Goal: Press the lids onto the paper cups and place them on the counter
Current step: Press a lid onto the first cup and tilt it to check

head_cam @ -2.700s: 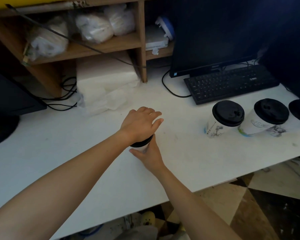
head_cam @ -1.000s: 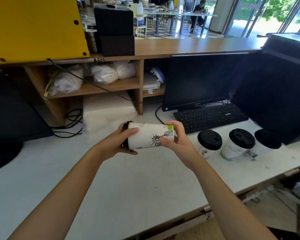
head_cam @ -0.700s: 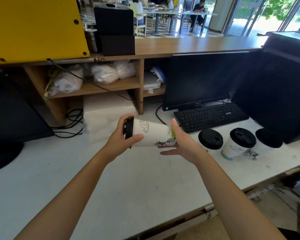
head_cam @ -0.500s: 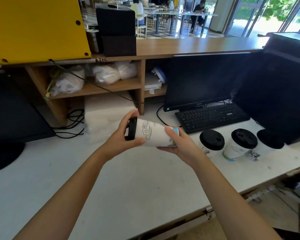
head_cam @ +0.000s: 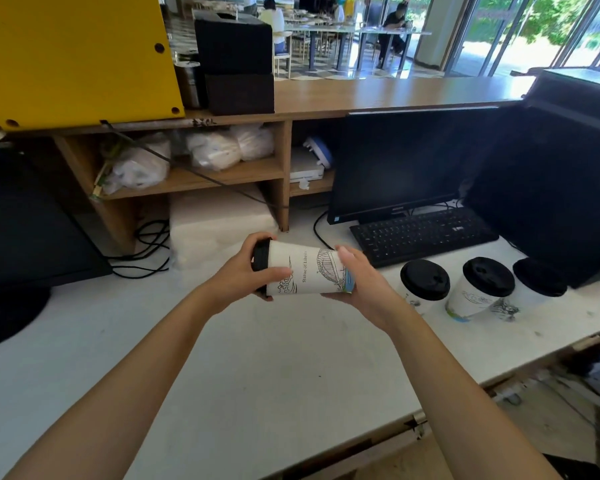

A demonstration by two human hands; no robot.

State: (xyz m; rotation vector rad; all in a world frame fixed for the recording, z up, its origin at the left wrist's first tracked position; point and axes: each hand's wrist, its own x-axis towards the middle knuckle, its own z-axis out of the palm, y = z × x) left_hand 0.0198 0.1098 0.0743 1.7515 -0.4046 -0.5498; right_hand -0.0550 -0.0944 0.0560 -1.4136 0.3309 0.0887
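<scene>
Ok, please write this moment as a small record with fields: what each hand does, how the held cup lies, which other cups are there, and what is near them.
held cup: paper cup on its side, above the white counter, black lid fitted, lid end toward the left
left hand: left hand grips the lid end
right hand: right hand supports the base end
finished cups: three lidded cups upright in a row on the counter, to the right
nearby: black keyboard and dark monitor behind the row
</scene>
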